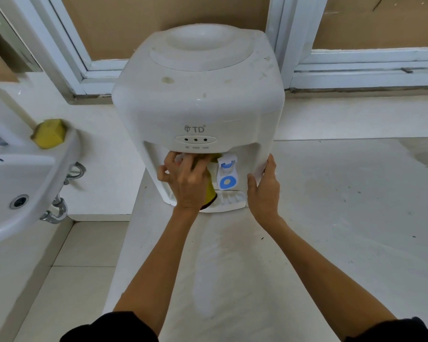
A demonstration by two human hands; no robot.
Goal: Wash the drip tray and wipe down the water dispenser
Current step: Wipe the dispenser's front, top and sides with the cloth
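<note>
A white tabletop water dispenser (198, 99) stands on a pale counter, its top marked with stains. My left hand (185, 181) reaches into the tap recess and grips a yellow cloth (211, 191) against the back wall, covering the left tap. The blue-and-white right tap (227, 173) is uncovered. My right hand (265, 191) rests on the dispenser's right front edge, fingers straight along the side and thumb in front. The white drip tray (229, 200) sits in place at the base, partly hidden behind my left wrist.
A white wash basin (22, 183) hangs at the left with a yellow sponge (49, 133) on its rim and pipes beneath. The counter (331, 218) stretches right and toward me, with damp streaks. Window frames (356, 70) run behind the dispenser.
</note>
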